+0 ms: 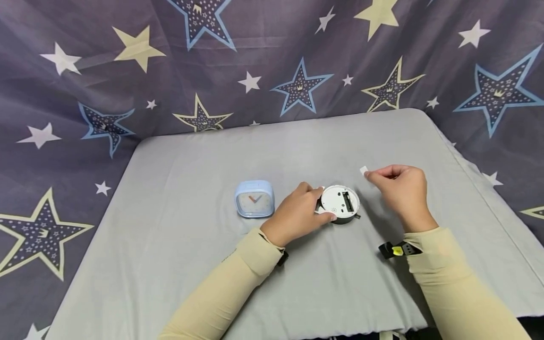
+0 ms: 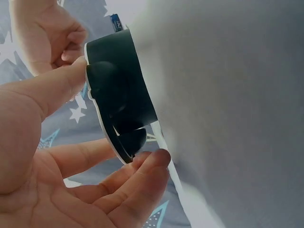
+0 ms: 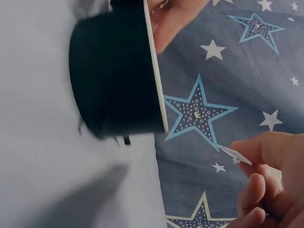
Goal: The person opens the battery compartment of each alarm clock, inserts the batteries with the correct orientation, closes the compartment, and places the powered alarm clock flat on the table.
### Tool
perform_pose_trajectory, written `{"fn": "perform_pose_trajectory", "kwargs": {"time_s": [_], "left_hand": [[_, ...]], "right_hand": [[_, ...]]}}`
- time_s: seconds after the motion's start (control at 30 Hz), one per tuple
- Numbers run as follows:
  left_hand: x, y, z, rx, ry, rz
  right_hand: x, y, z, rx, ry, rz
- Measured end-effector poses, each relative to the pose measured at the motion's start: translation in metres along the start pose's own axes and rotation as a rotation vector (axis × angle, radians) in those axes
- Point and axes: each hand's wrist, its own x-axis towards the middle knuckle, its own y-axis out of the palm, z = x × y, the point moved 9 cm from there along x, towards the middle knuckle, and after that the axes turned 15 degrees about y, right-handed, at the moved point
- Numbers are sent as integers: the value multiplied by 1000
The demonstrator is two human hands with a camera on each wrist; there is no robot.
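Note:
A round clock (image 1: 334, 198) with a white back and black sides lies back-up on the table, a dark battery slot (image 1: 348, 201) uncovered in its back. My left hand (image 1: 299, 212) grips its left side, thumb and fingers on the rim; the left wrist view shows the thumb (image 2: 66, 85) on the white edge. To the right and above the table, my right hand (image 1: 403, 191) pinches a small white battery cover (image 1: 363, 170) between thumb and fingertips, apart from the clock. In the right wrist view this cover (image 3: 235, 154) appears edge-on. A battery (image 2: 116, 22) lies close beside the clock.
A light blue square alarm clock (image 1: 255, 199) stands left of my left hand, its face toward me. Grey cloth covers the table (image 1: 178, 189). Behind it hangs a dark curtain (image 1: 255, 56) with stars.

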Motion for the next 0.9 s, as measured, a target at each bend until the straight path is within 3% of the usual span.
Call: {"fn": "perform_pose_trajectory", "kwargs": {"time_s": [0.37,0.53,0.9], "left_hand": [[1,-3,-5,32,39,-44],[0,-5,-6,44,39,-59],[0,-5,-1,49,45,-51]], "right_hand": [[21,-7,-9,-58,-14,-19],[24,-2,-24,-55,14,-4],[25,0,-28,-37,-22,-15]]}}
